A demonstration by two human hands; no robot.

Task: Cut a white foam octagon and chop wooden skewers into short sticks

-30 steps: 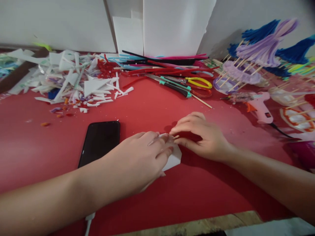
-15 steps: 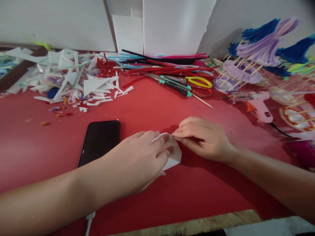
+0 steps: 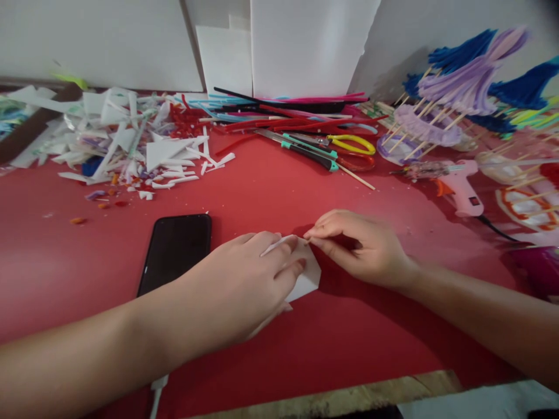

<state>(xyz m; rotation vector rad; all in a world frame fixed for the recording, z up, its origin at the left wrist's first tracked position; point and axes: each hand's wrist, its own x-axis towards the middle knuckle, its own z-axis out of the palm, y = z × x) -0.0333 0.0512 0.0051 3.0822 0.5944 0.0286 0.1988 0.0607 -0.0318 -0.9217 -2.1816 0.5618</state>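
My left hand [image 3: 248, 285] is closed over a small angular piece of white board [image 3: 309, 278], its fingers across the top and the thumb at the lower edge. The fingers cover much of the piece. At the board's upper right corner, my right hand [image 3: 367, 244] pinches a short thin wooden stick [image 3: 307, 241] between thumb and fingertips. Only the stick's tan tip shows, against the board. A black phone [image 3: 177, 247] lies left of my left hand, partly under the forearm.
White scraps [image 3: 117, 134] are heaped at the back left. Behind my hands lie coloured pipe cleaners [image 3: 279, 119], a green-and-black cutter [image 3: 310, 152] and yellow-handled scissors [image 3: 351, 144]. A pink glue gun [image 3: 463, 186] and purple carousel-like stick models [image 3: 458, 87] stand right.
My right fingers have shifted slightly at the board's corner, and the stick's tip shows more plainly. My left hand keeps its hold on the board. The whole view has moved a little.
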